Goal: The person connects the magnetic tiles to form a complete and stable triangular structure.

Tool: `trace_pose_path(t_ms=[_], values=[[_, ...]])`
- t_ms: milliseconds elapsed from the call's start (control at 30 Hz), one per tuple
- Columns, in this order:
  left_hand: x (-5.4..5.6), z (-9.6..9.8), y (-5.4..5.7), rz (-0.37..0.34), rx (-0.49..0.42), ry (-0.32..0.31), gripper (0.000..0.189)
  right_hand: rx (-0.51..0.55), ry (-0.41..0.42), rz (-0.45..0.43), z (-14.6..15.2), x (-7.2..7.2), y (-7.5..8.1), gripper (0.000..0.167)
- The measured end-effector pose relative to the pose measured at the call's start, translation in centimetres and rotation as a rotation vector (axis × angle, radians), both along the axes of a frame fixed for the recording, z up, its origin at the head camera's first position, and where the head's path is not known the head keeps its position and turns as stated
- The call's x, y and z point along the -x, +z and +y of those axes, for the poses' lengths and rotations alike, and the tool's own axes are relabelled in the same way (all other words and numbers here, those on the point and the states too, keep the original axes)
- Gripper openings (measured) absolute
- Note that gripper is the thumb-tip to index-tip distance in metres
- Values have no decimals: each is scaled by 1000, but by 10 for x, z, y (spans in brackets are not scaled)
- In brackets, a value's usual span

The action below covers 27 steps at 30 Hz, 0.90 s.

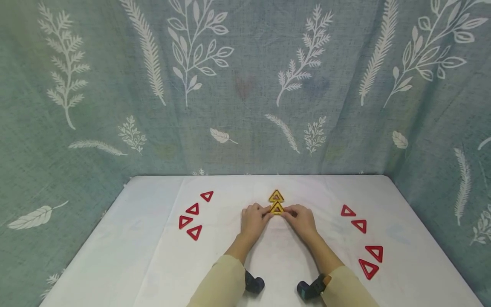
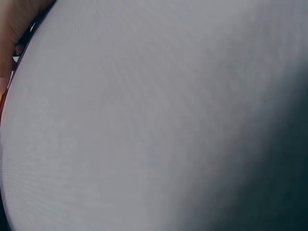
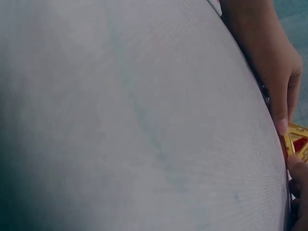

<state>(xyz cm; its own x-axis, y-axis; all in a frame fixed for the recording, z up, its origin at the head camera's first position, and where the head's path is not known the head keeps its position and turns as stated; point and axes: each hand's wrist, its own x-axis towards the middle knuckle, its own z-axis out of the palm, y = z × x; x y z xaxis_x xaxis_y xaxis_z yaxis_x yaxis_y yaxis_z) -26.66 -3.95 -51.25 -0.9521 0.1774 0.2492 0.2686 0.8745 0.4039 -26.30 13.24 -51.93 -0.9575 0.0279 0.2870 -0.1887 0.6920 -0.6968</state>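
Observation:
Two yellow open-centred triangles stand one behind the other in the middle of the white table in the head view. My left hand (image 1: 253, 221) pinches the left corner of the nearer yellow triangle (image 1: 277, 213), thumb and fingers at its edge. At the opposite corner, my right hand (image 1: 301, 219) pinches the same piece. Its tip overlaps the base of the farther yellow triangle (image 1: 276, 192), which neither hand touches. The right wrist view catches the nearer triangle between both hands at the right edge. Only part of a hand shows at the left wrist view's upper left corner.
Several red triangles, among them one red triangle (image 1: 185, 216), lie on the table (image 1: 161, 273) to the left. Several more, including another red triangle (image 1: 369, 278), lie to the right. A leaf-patterned curtain (image 1: 245, 106) hangs behind the table and along both sides.

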Motion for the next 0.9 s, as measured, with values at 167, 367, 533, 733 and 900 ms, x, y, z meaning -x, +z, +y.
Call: trace_pose_path(t_ms=[167, 367, 533, 733, 900], values=[[-1, -1, 1, -18, -7, 9, 37, 5, -3, -10, -1, -1, -3, 20], [-1, -4, -3, 28, -74, 4, 44, 9, -16, 21, -1, -4, -2, 25], [-5, -12, -6, 57, -182, -1, 52, 43, -17, 23, 1, -9, 3, 29], [-20, -18, -6, 52, -317, 7, 52, 74, -8, -11, 4, -27, 7, 34], [-32, -25, -6, 112, -374, 18, 53, 49, 13, -20, 3, -41, 16, 37]])
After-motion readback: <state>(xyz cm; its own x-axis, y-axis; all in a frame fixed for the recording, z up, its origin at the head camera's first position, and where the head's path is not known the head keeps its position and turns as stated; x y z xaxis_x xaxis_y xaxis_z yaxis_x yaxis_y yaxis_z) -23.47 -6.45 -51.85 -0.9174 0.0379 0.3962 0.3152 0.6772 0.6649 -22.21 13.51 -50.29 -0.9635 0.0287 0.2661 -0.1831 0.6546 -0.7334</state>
